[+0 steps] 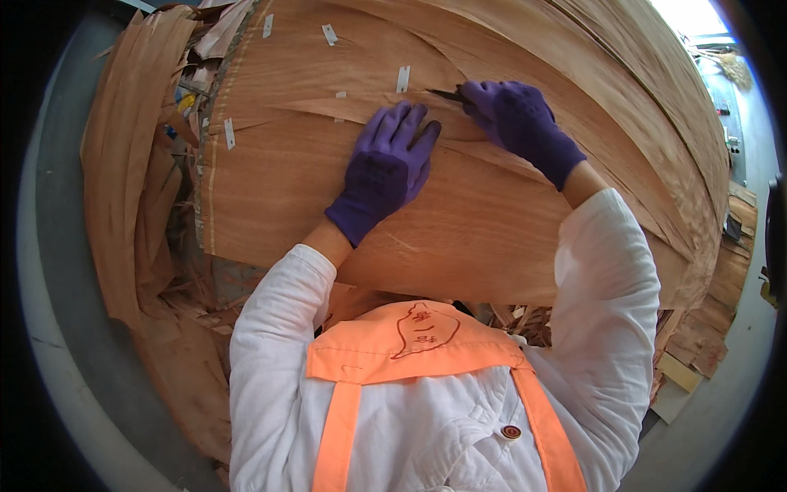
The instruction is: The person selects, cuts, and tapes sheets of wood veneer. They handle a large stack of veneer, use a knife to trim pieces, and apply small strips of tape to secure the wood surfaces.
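A large sheet of reddish-brown wood veneer (459, 238) lies spread before me, with wrinkles and overlapping folds toward the right. My left hand (384, 168), in a purple glove, rests flat on it with the fingers stretched out. My right hand (512, 119), gloved the same way, is closed round a knife (445, 95) with a thin dark blade. The blade points left, its tip at the veneer just beyond my left fingertips. A white strip of tape (402, 79) sticks to the sheet near that tip. More white tape pieces (329, 34) dot the left part.
Long loose veneer strips (135, 164) hang and pile along the left side. Torn scraps (184, 312) lie beneath the sheet's left corner. More wood pieces (697, 344) lie at the right. A pale straw-coloured bundle (735, 71) is at the far right.
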A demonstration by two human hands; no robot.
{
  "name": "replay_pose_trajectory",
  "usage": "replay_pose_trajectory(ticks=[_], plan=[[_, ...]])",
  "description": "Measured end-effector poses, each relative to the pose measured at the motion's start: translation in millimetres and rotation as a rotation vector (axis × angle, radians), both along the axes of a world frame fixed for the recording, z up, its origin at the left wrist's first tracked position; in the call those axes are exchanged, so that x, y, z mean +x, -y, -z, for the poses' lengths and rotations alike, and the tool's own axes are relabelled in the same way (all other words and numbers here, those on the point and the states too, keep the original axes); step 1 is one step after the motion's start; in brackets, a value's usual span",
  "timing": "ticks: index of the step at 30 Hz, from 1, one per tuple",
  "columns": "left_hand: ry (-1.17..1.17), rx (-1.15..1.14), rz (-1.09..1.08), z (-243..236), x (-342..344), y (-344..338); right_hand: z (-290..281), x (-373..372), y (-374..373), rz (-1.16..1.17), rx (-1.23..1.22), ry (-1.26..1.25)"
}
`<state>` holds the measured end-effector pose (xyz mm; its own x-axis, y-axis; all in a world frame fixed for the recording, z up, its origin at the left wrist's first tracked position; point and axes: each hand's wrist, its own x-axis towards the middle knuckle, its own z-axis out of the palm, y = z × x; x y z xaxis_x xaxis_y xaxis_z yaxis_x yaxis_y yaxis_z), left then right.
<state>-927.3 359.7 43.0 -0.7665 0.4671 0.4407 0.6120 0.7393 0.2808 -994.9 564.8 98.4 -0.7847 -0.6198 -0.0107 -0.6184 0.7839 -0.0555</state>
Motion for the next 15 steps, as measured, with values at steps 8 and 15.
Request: replay_pose_trajectory(ticks=[8,15], plan=[[0.017,0.006,-0.004,0.2,0.2,0.3,5.2,-8.6,15.3,0.013,0.055,0.027],[0.012,-0.015,-0.007,0.9,-0.4,-0.9,9.6,-14.9,15.0,-0.048,0.06,0.013]])
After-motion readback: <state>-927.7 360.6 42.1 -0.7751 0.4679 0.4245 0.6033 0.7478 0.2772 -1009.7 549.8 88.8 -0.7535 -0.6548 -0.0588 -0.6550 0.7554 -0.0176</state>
